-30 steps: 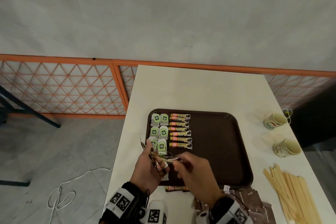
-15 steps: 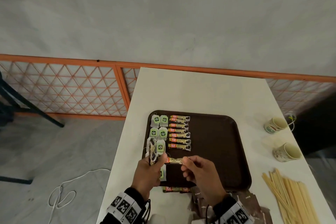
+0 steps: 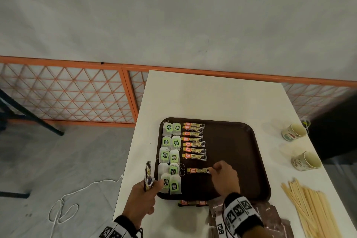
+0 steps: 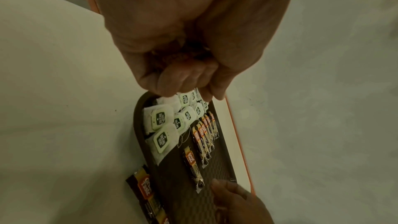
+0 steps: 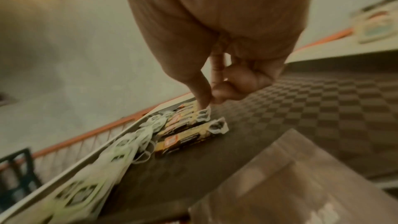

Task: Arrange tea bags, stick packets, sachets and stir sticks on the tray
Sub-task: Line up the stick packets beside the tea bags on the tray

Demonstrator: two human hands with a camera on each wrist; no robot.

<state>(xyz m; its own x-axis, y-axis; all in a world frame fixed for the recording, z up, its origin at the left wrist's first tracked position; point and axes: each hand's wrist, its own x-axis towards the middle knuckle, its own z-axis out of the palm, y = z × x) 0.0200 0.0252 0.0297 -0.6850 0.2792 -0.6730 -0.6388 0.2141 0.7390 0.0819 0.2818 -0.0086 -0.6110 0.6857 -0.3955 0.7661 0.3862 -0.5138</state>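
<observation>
On the white table point(image 3: 202, 95) sits a dark brown tray point(image 3: 235, 141), and over its near half the right hand point(image 3: 225, 179) reaches in with thumb and forefinger drawn together at the right end of a single stick packet point(image 3: 197, 170); the head view has the fingertips touching that end, while the right wrist view is blurred and whether the packet is truly pinched cannot be told, the other fingers curled under the palm. That packet lies flat on the tray floor, crosswise, just below a neat column of stick packets point(image 3: 194, 141) stacked one under another toward the far edge, with a small gap between it and the lowest of them. Left of the column, along the tray's left side, two rows of tea bags point(image 3: 171, 157) with green tags lie side by side, some overlapping at the near end. The left hand point(image 3: 144, 198) hovers at the tray's near left corner, fingers closed into a fist around a small bundle of stick packets point(image 3: 148, 175) that stands up out of the grip. Off the tray, by its near edge, spare stick packets point(image 3: 193, 203) rest on the table beside a heap of dark brown sachets point(image 3: 270, 216). Wooden stir sticks point(image 3: 311, 210) lie in a fan at the table's right near corner, and two paper cups point(image 3: 301, 147) lie on their sides beyond them
</observation>
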